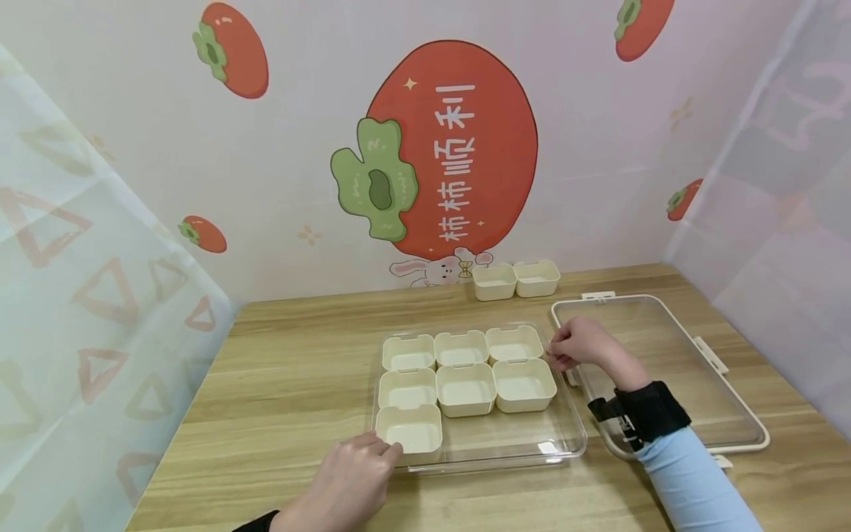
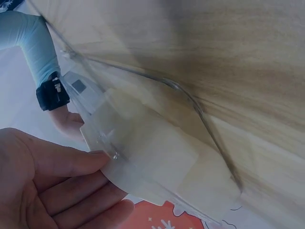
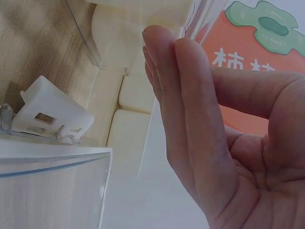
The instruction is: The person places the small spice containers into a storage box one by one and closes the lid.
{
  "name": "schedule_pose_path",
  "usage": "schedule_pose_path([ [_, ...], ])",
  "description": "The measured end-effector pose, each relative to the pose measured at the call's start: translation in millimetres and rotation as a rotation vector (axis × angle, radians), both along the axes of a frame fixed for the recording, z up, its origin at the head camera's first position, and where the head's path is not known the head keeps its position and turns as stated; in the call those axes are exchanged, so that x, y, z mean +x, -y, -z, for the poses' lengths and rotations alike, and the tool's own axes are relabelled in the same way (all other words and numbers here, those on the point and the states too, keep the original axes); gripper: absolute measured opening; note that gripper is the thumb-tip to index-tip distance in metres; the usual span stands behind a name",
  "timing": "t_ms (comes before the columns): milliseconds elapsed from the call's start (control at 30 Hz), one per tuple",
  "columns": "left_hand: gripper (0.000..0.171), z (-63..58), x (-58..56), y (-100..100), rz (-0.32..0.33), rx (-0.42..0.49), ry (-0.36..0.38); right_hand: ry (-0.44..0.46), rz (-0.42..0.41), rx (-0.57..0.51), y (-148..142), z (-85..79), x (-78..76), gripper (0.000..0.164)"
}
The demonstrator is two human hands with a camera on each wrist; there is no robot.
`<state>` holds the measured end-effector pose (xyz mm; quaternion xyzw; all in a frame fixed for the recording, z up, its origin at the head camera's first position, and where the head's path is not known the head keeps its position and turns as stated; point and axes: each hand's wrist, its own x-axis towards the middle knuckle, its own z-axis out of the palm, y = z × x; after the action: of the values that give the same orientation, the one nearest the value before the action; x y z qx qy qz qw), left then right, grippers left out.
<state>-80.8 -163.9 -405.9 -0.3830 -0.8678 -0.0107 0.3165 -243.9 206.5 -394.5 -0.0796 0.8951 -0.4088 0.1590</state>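
Note:
A clear plastic box (image 1: pixel 501 447) sits mid-table, with several small cream bins (image 1: pixel 410 430) inside. They fill the back two rows and the near-left place. At the box's near-left corner, my left hand (image 1: pixel 351 473) pinches the rim; in the left wrist view its thumb (image 2: pixel 86 163) lies against the clear wall. My right hand (image 1: pixel 585 346) is at the right side wall, thumb and fingers brought together at the rim. The right wrist view shows long, nearly straight fingers (image 3: pixel 200 109) there; they hide the thumb's tip and the contact with the rim.
A clear lid (image 1: pixel 665 369) with a cream frame and side latches (image 1: pixel 711 355) lies flat to the right, close to the box and under my right forearm. Two more cream bins (image 1: pixel 537 279) stand side by side at the back, near the printed wall (image 1: pixel 299 148).

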Motion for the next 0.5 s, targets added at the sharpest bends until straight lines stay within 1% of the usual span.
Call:
schedule_pose_path([
  [67, 0.016, 1.5, -0.1, 0.3, -0.011, -0.015, 0.007, -0.001, -0.005, -0.002, -0.1, -0.7, 0.2, 0.02],
  [233, 0.018, 3.0, 0.5, 0.7, -0.035, -0.048, 0.028, -0.002, -0.002, 0.001, 0.5, -1.5, 1.0, 0.02],
  [367, 0.02, 2.5, 2.2, 0.5, -0.064, -0.08, 0.072, -0.004, 0.002, 0.003, 0.6, 0.3, 0.5, 0.019],
  [500, 0.019, -0.2, 3.7, -0.7, -0.107, -0.124, 0.146, -0.002, 0.002, -0.004, 1.3, 0.6, 0.4, 0.018],
])
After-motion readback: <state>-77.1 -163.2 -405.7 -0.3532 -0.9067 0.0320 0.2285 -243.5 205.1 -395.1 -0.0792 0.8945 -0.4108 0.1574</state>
